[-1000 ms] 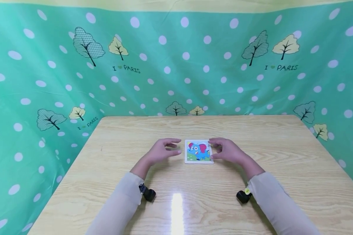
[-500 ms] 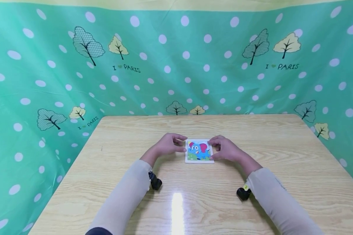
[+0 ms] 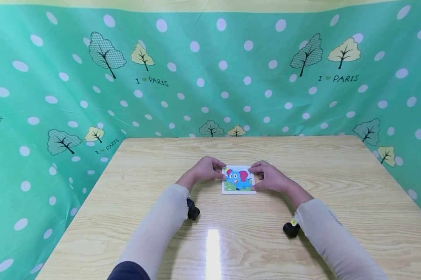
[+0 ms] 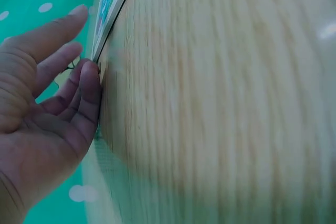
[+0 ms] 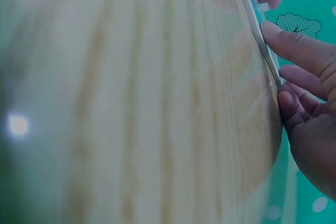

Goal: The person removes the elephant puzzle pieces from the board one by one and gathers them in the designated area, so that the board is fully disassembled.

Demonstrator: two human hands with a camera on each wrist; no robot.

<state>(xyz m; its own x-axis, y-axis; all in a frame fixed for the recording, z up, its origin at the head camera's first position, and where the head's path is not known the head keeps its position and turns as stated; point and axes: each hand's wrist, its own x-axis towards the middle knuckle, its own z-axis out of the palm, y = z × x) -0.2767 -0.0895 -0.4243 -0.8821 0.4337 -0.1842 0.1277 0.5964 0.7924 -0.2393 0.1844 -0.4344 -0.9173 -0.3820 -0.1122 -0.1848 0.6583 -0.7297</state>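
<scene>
A small square picture board (image 3: 239,181) with a pale raised border and a blue cartoon elephant lies on the wooden table (image 3: 245,233). At its upper left edge is my left hand (image 3: 207,168), fingers loosely bent. In the left wrist view that hand's thumb (image 4: 68,22) stands apart over the board, while its fingers come up to the board's corner. My right hand (image 3: 271,179) holds the right edge, its thumb near the lower right corner and its fingertips near the upper one. In the right wrist view, the right thumb (image 5: 281,36) touches the border.
A green dotted cloth (image 3: 182,77) with printed trees hangs behind the table and along both sides. Black wrist cameras (image 3: 193,210) sit under both cuffs. A bright light reflection (image 3: 213,249) shows on the tabletop near the front.
My left hand has moved right and slightly away from me, from beside the board to its left edge. The right hand has stayed at the right edge; the board has hardly moved.
</scene>
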